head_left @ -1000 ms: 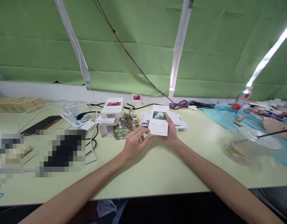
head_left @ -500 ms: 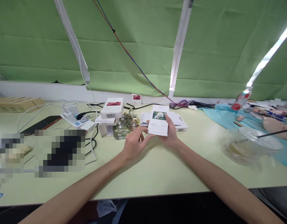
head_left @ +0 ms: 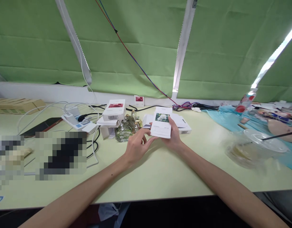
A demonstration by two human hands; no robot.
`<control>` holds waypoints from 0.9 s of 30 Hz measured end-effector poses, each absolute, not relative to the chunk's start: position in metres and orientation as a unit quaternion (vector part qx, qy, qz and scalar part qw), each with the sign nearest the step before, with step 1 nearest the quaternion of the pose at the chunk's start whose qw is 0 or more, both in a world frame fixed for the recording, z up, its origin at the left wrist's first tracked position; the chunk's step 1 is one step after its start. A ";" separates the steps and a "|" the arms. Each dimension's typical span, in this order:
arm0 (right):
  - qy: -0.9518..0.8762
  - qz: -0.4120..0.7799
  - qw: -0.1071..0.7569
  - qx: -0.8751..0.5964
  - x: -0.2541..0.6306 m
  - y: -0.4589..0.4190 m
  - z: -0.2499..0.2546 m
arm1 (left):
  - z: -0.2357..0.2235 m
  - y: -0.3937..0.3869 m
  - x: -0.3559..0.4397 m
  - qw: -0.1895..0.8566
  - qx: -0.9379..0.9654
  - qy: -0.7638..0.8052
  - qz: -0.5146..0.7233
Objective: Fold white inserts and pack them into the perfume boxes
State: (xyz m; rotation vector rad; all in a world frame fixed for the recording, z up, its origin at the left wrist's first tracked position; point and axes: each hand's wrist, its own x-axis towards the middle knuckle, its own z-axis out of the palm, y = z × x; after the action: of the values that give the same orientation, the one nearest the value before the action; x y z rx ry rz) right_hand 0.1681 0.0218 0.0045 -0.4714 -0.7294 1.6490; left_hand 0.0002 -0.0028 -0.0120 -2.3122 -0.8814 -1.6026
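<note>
A small white box (head_left: 162, 124) with a white flower picture on its face is held up over the pale green table (head_left: 160, 171). My right hand (head_left: 174, 136) grips it from behind and the right side, thumb along its edge. Fingertips of my left hand (head_left: 136, 146) pinch the box's lower left corner. Just left of the hands stand several clear glass perfume bottles (head_left: 125, 129) with gold caps. A second white box (head_left: 114, 110) with a red picture and a barcode rests on other white cartons behind the bottles.
A white power strip (head_left: 76, 122) with white and black cables lies left. A dark phone (head_left: 41, 126) lies beyond it. More flat white boxes (head_left: 184, 126) lie behind my right hand. A clear plastic lidded bowl (head_left: 252, 148) and blue cloth (head_left: 222, 120) sit right. Green fabric backs the table.
</note>
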 end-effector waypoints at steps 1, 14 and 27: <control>-0.315 0.710 0.597 -0.202 0.168 0.022 0.004 | -0.012 -0.003 0.000 0.098 -0.780 -0.297 -0.541; -0.321 0.703 0.601 -0.202 0.168 0.022 0.004 | -0.011 -0.003 0.001 0.107 -0.778 -0.301 -0.541; -0.320 0.699 0.603 -0.212 0.168 0.023 0.004 | -0.014 -0.003 0.001 0.110 -0.774 -0.310 -0.541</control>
State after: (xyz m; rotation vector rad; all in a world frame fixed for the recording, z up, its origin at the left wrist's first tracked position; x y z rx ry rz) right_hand 0.1675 0.0226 0.0041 -0.4907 -0.7401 1.6189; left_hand 0.0010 -0.0031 -0.0136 -2.2752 -0.9101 -1.5910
